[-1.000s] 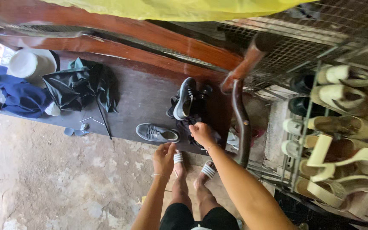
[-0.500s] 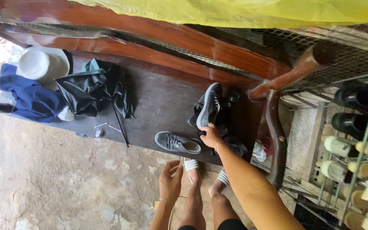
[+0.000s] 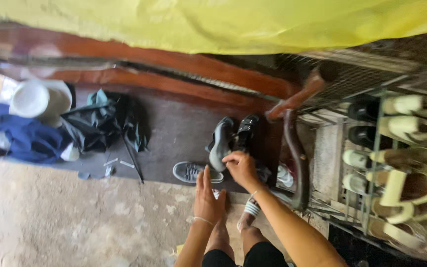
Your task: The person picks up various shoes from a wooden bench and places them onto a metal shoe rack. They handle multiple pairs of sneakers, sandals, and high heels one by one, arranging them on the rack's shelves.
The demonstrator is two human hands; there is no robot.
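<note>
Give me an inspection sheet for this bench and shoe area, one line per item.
Surface: dark wooden bench, long, with shoes at one end and cloth things at the other.
Job's things: grey sneaker propped on edge against a black shoe; second grey sneaker lies flat near the bench edge.
Clutter: folded dark umbrella, blue cloth, white hat.
Grippers: right hand touches the propped sneaker; whether the fingers grip it cannot be told. Left hand open, fingers straight, holding nothing, near the flat sneaker.
Cables: nothing seen.
Surroundings: metal shoe rack with pale shoes at right, yellow sheet overhead, rough concrete floor.
</note>
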